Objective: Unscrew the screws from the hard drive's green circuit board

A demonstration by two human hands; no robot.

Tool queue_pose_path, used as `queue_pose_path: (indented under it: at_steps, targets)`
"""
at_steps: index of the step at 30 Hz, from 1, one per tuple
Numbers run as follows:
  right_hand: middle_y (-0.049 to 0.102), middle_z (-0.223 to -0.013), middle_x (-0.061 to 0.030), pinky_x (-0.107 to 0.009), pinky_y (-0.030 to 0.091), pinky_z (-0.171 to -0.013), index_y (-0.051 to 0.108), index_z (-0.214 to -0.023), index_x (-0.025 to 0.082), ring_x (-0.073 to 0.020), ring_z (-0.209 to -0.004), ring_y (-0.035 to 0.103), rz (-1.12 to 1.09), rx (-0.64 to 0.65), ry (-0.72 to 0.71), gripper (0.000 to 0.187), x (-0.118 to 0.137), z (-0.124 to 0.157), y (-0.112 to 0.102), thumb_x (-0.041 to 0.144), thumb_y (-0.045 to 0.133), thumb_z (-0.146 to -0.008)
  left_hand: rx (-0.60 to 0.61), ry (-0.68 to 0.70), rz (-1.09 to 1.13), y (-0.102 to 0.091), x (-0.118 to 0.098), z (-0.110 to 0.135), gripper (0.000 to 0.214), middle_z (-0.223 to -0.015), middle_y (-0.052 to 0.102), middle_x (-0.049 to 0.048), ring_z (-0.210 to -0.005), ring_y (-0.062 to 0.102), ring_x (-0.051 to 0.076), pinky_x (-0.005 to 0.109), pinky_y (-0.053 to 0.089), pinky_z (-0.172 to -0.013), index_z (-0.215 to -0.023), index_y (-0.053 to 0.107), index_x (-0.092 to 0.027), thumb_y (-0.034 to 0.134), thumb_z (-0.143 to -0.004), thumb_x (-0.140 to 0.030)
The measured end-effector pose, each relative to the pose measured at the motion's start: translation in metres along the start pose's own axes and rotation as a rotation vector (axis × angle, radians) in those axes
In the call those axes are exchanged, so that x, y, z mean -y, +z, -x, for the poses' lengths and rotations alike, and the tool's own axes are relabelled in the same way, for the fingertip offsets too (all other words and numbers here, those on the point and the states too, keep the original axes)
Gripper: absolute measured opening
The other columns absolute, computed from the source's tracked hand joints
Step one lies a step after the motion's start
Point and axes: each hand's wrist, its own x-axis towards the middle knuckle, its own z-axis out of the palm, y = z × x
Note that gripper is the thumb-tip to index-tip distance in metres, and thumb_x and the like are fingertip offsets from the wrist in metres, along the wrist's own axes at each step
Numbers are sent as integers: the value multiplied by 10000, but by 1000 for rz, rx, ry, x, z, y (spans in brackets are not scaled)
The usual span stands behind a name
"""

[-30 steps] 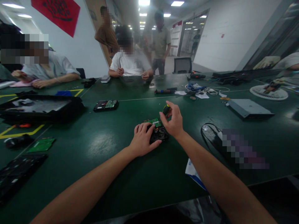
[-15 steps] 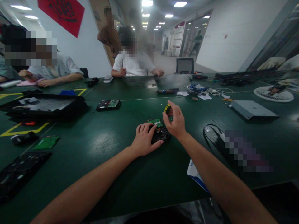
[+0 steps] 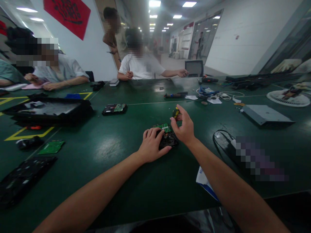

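Note:
A black hard drive (image 3: pixel 171 139) with a green circuit board (image 3: pixel 166 127) on its far side lies on the green table in front of me. My left hand (image 3: pixel 152 145) holds it down, fingers over its left part and thumb along the near edge, covering much of it. Just right of and above the drive, my right hand (image 3: pixel 184 125) is closed around a screwdriver with a yellow and black handle (image 3: pixel 175 113). The screwdriver's shaft and tip cannot be made out.
Another drive (image 3: pixel 114 109) lies farther left. Beyond it stands a black tray (image 3: pixel 48 110). A loose green board (image 3: pixel 51 147) and a black panel (image 3: pixel 25 176) are at the left. At right are a grey metal box (image 3: pixel 267 115) and cables (image 3: pixel 206 92). People sit across the table.
My right hand and the screwdriver have tilted slightly, while my left hand stays on the drive. The person opposite has stretched an arm out to the right. The view has shifted a little.

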Motion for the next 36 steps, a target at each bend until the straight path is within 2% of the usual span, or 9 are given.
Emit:
queue_pose_path:
  at_steps: [5, 11, 15, 19, 24, 26, 31, 34, 36]
  targets:
    - [650, -1203, -81, -488, 656, -815, 458, -1516, 339, -224, -815, 641, 72, -8, 5, 610, 2, 0, -3, 388, 688, -954, -2, -1, 9, 0, 0, 0, 799, -1499, 487, 168, -1421, 407, 403, 640, 266, -1211, -1549, 485, -222, 601, -925, -707]
    - [661, -1333, -118, -498, 650, -908, 332, -1618, 304, -272, -1029, 700, 13, 26, -23, 689, -1, 0, -1, 281, 587, -978, 6, -4, -3, 0, 0, 0, 809, -1497, 492, 181, -1426, 405, 399, 636, 261, -1214, -1545, 485, -196, 590, -931, -712]
    - [612, -1460, -146, -522, 632, -976, 405, -1575, 260, -310, -1157, 697, 64, 5, 6, 654, -4, 2, 2, 335, 640, -970, 9, -7, -1, 0, -1, 0, 818, -1499, 491, 182, -1425, 409, 402, 638, 263, -1213, -1550, 482, -189, 587, -931, -714]
    - [626, -1448, -142, -507, 604, -1031, 453, -1530, 243, -313, -1228, 673, 94, 0, 7, 602, -1, 2, 1, 374, 653, -977, 20, -16, -5, -1, -1, 0, 820, -1512, 486, 180, -1434, 402, 397, 635, 256, -1218, -1554, 479, -191, 569, -940, -726]
    - [572, -1470, -147, -528, 572, -1034, 425, -1525, 262, -333, -1283, 630, 156, -261, 55, 588, -12, -10, -15, 398, 616, -985, 46, -37, -35, -6, -6, -1, 808, -1512, 503, 177, -1430, 410, 388, 655, 217, -1230, -1551, 480, -188, 493, -971, -750]
    - [557, -1469, -158, -516, 559, -1025, 434, -1507, 242, -329, -1275, 628, 175, -299, 124, 568, -25, -14, -22, 384, 588, -980, 59, -41, -62, -10, -10, -3, 821, -1505, 513, 182, -1421, 420, 393, 673, 199, -1232, -1540, 488, -181, 455, -973, -774]
    - [703, -1208, -125, -426, 528, -953, 557, -1359, 193, -264, -1014, 689, 267, -150, 397, 443, -51, -12, -26, 326, 553, -937, 108, -88, -122, -19, -27, -14, 907, -1428, 576, 202, -1360, 482, 424, 724, 178, -1221, -1441, 584, -174, 340, -932, -883]
    - [741, -1031, -87, -383, 507, -884, 615, -1245, 216, -255, -895, 688, 351, 32, 531, 335, -59, -10, -24, 373, 546, -958, 122, -192, -152, -17, -44, -27, 1009, -1373, 609, 235, -1342, 491, 476, 741, 204, -1202, -1314, 678, -148, 280, -869, -962]
    - [751, -1028, -94, -372, 497, -873, 635, -1197, 221, -268, -911, 694, 413, 170, 576, 300, -64, -8, -24, 397, 558, -967, 121, -291, -179, -12, -56, -38, 1116, -1383, 598, 283, -1343, 477, 529, 769, 228, -1169, -1315, 682, -106, 280, -806, -1014]
